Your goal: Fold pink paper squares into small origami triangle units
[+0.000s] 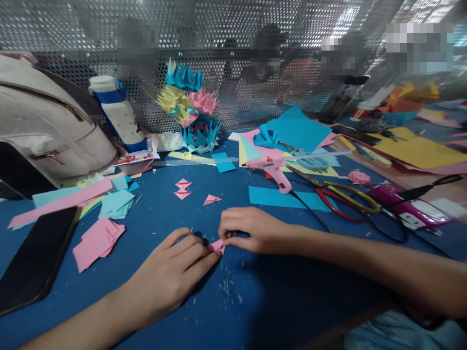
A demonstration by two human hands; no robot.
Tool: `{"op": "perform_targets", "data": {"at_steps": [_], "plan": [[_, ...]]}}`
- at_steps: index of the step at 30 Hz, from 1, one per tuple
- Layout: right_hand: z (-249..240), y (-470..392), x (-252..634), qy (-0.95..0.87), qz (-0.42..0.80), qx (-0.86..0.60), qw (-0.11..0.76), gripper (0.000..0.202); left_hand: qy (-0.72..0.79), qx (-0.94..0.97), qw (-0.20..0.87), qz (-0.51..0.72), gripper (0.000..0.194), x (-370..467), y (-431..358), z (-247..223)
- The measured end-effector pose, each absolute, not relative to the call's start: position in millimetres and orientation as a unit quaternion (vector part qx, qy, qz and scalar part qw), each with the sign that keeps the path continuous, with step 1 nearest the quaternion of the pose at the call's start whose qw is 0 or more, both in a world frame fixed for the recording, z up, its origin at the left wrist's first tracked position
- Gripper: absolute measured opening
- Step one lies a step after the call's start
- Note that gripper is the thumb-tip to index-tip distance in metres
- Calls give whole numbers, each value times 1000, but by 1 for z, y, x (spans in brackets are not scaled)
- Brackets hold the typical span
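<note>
A small piece of folded pink paper (218, 247) lies on the blue table between my two hands. My left hand (182, 265) rests palm down, its fingertips pressing the paper's left side. With thumb and fingers pinched together, my right hand (251, 229) grips the paper's right end. Just beyond, folded pink triangles (183, 188) lie in a pair, and a single pink triangle (212, 200) sits to their right. At the left are a stack of pink paper squares (98, 243) and a stack of light blue squares (116, 204).
A black phone (38, 257) lies at the left. Beyond my right hand are a pink glue gun (273, 170) with its cord, large scissors (339, 194) and a purple device (412, 206). Paper flowers (199, 131), a bottle (118, 112) and a bag (47, 116) stand along the perforated metal panel.
</note>
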State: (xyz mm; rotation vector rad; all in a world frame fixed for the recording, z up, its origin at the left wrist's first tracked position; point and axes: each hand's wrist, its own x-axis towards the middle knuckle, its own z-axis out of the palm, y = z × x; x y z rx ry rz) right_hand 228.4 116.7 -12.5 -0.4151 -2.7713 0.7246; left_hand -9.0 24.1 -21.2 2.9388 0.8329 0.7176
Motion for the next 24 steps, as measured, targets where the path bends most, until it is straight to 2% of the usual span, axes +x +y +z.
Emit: {"op": "perform_targets", "data": {"at_steps": [8,14,24], "plan": [[-15,112,224,-927,301,-156,162,9,275,933,30,231,36,-12,22,-24],[-13,109,221,-906,336,-220,134,7,272,931,-2,245,34,-13,21,-31],[-14,105,221,-918,300,-222,131,8,271,939,-10,210,35,-12,21,-26]]}}
